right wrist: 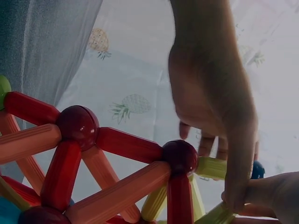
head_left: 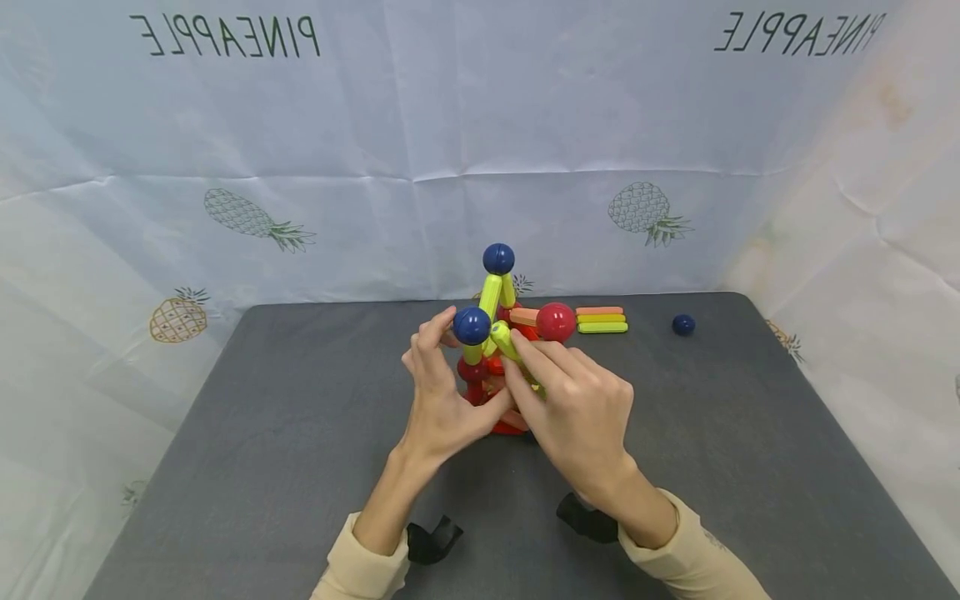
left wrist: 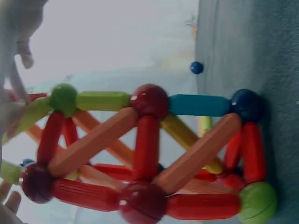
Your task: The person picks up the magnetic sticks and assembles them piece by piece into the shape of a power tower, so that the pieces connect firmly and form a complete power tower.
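Note:
A tower of coloured balls and magnetic sticks (left wrist: 147,149) stands on the table between both hands, with red, orange, yellow-green and teal sticks. My left hand (head_left: 437,406) curves round its upper left corner, index fingertip at a blue ball (head_left: 472,325) on top of a short upright stick (right wrist: 211,167). The left thumb stretches across the front toward the right hand. Between thumb and index finger, my right hand (head_left: 581,396) pinches a yellow-green magnetic stick (head_left: 504,340), close beside that blue ball. Behind, two slanting sticks meet under another blue ball (head_left: 498,258).
Right of the tower, loose orange, yellow and yellow-green sticks (head_left: 602,320) lie side by side. A single blue ball (head_left: 683,325) rests farther right on the dark table (head_left: 315,417). A white pineapple-print cloth (head_left: 450,108) hangs behind. Black straps (head_left: 435,540) are at both wrists.

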Action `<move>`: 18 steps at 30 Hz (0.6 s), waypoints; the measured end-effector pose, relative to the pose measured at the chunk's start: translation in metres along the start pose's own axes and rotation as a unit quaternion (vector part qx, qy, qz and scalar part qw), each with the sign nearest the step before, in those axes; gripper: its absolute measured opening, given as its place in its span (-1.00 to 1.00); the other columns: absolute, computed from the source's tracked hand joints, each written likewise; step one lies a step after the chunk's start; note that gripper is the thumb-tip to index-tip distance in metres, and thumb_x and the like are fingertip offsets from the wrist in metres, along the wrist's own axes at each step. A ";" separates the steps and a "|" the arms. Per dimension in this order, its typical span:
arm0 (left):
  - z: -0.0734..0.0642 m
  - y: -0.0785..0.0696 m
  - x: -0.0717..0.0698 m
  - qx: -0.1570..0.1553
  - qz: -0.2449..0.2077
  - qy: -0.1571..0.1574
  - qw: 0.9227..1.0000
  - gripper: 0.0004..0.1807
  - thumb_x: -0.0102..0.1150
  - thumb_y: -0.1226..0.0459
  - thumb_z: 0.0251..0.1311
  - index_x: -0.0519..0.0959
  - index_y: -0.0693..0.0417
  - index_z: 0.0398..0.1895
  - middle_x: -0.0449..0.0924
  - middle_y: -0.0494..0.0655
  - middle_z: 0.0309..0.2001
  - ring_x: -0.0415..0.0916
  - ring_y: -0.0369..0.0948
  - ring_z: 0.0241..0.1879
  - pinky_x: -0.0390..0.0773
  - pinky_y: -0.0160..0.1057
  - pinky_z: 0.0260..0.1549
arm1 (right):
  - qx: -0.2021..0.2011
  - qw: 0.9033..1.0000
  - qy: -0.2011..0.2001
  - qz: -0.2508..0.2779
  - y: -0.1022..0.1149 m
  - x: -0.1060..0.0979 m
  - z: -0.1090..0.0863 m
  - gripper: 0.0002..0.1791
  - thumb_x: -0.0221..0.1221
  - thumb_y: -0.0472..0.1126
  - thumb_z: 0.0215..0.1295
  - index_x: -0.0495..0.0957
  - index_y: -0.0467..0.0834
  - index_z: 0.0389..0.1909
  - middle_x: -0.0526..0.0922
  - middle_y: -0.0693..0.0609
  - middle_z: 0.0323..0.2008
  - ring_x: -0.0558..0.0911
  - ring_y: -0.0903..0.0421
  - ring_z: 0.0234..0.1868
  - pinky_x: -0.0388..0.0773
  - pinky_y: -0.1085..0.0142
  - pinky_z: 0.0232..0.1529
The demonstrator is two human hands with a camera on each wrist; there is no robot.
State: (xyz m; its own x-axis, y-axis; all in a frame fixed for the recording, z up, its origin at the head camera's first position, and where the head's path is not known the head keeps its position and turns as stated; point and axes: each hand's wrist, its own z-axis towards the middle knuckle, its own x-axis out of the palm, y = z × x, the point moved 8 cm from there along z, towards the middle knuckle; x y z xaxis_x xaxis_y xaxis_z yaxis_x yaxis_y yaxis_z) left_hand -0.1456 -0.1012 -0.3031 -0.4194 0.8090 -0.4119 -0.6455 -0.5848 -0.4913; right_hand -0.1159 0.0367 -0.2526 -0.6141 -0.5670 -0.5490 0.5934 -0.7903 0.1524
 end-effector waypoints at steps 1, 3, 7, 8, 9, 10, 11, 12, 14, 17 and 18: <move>0.001 -0.003 -0.001 0.013 0.002 0.000 1.000 0.15 0.61 0.19 -0.18 0.04 0.20 0.43 0.39 0.19 0.01 0.32 0.03 0.00 0.14 0.09 -0.04 | 0.000 1.000 0.002 -0.001 0.000 0.000 0.000 -0.61 0.53 -0.20 0.07 0.78 -0.16 -0.04 0.81 -0.02 -0.37 0.62 0.10 -0.56 0.37 0.40 -0.65; 0.002 -0.007 -0.002 0.029 0.006 0.004 1.000 0.14 0.60 0.20 -0.18 0.05 0.23 0.43 0.41 0.19 0.02 0.33 0.01 -0.01 0.15 0.08 -0.04 | 0.000 1.000 0.003 -0.002 -0.001 0.001 -0.001 -0.61 0.53 -0.19 0.07 0.78 -0.17 -0.04 0.81 -0.02 -0.37 0.60 0.10 -0.57 0.36 0.40 -0.65; 0.003 -0.010 -0.003 0.039 0.007 0.005 0.999 0.13 0.59 0.21 -0.16 0.08 0.28 0.45 0.44 0.18 -0.01 0.31 -0.01 -0.04 0.14 0.06 -0.06 | -0.006 1.000 -0.012 0.010 -0.001 -0.002 -0.001 -0.62 0.52 -0.20 0.09 0.78 -0.16 -0.04 0.83 -0.04 -0.31 0.71 0.06 -0.49 0.43 0.38 -0.64; 0.004 -0.010 -0.004 0.039 0.006 0.003 0.999 0.12 0.58 0.21 -0.15 0.09 0.29 0.45 0.44 0.18 -0.02 0.30 -0.01 -0.05 0.14 0.06 -0.07 | -0.008 1.000 -0.016 0.013 -0.001 -0.002 -0.001 -0.63 0.51 -0.20 0.11 0.78 -0.16 -0.03 0.84 -0.04 -0.28 0.74 0.05 -0.46 0.45 0.37 -0.63; 0.004 -0.010 -0.005 0.040 0.004 0.002 0.999 0.12 0.58 0.21 -0.14 0.09 0.30 0.46 0.45 0.18 -0.02 0.30 -0.01 -0.06 0.13 0.06 -0.07 | -0.010 1.000 -0.020 0.017 0.000 -0.003 -0.002 -0.63 0.50 -0.20 0.11 0.78 -0.16 -0.03 0.84 -0.04 -0.26 0.76 0.04 -0.41 0.48 0.36 -0.62; 0.005 -0.010 -0.005 0.042 0.004 -0.001 0.999 0.10 0.56 0.21 -0.11 0.10 0.30 0.46 0.47 0.18 -0.03 0.30 -0.01 -0.07 0.13 0.06 -0.07 | -0.011 0.999 -0.023 0.022 0.000 -0.003 -0.002 -0.63 0.51 -0.21 0.11 0.77 -0.16 -0.02 0.84 -0.06 -0.24 0.78 0.03 -0.38 0.50 0.36 -0.62; 0.005 -0.010 -0.005 0.045 0.002 -0.003 0.999 0.07 0.54 0.23 -0.07 0.11 0.31 0.46 0.48 0.18 -0.01 0.29 -0.01 -0.09 0.13 0.05 -0.08 | -0.012 0.999 -0.024 0.024 0.000 -0.003 -0.002 -0.62 0.51 -0.22 0.10 0.77 -0.16 -0.02 0.84 -0.06 -0.22 0.80 0.01 -0.34 0.51 0.35 -0.61; 0.006 -0.010 -0.005 0.048 -0.001 -0.005 0.999 0.02 0.51 0.25 -0.02 0.11 0.31 0.46 0.48 0.18 -0.01 0.29 -0.01 -0.11 0.13 0.04 -0.10 | -0.012 0.999 -0.023 0.024 -0.001 -0.003 -0.003 -0.62 0.51 -0.21 0.10 0.77 -0.16 -0.02 0.84 -0.06 -0.20 0.81 0.01 -0.31 0.52 0.36 -0.60; 0.006 -0.009 -0.005 0.053 -0.009 -0.007 0.999 -0.08 0.41 0.31 0.09 0.12 0.32 0.47 0.50 0.19 0.01 0.29 -0.01 -0.12 0.12 0.02 -0.12 | -0.012 0.999 -0.021 0.027 -0.002 -0.001 -0.003 -0.59 0.53 -0.22 0.06 0.77 -0.16 -0.01 0.84 -0.07 -0.19 0.81 0.00 -0.28 0.53 0.36 -0.59; 0.007 -0.009 -0.005 0.057 -0.018 -0.003 0.998 -0.20 0.28 0.42 0.19 0.15 0.35 0.47 0.51 0.18 -0.04 0.28 -0.03 -0.18 0.11 -0.01 -0.15 | -0.009 0.999 -0.017 0.027 -0.004 0.001 -0.004 -0.56 0.56 -0.23 0.02 0.77 -0.16 -0.01 0.84 -0.08 -0.16 0.82 -0.03 -0.22 0.53 0.35 -0.58; 0.007 -0.009 -0.004 0.055 -0.020 0.001 0.998 -0.22 0.25 0.44 0.21 0.15 0.36 0.47 0.51 0.17 -0.09 0.27 -0.04 -0.20 0.11 -0.02 -0.15 | -0.007 1.000 -0.014 0.026 -0.005 0.002 -0.004 -0.56 0.55 -0.23 0.03 0.77 -0.16 -0.01 0.84 -0.08 -0.16 0.82 -0.03 -0.21 0.54 0.35 -0.57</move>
State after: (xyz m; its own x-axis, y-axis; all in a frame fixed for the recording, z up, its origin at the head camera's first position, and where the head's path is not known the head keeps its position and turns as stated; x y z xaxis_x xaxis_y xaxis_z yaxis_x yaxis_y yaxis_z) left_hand -0.1428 -0.0988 -0.2917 -0.3916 0.8311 -0.3948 -0.7278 -0.5423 -0.4198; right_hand -0.1175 0.0405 -0.2574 -0.5968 -0.6130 -0.5178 0.6316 -0.7569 0.1680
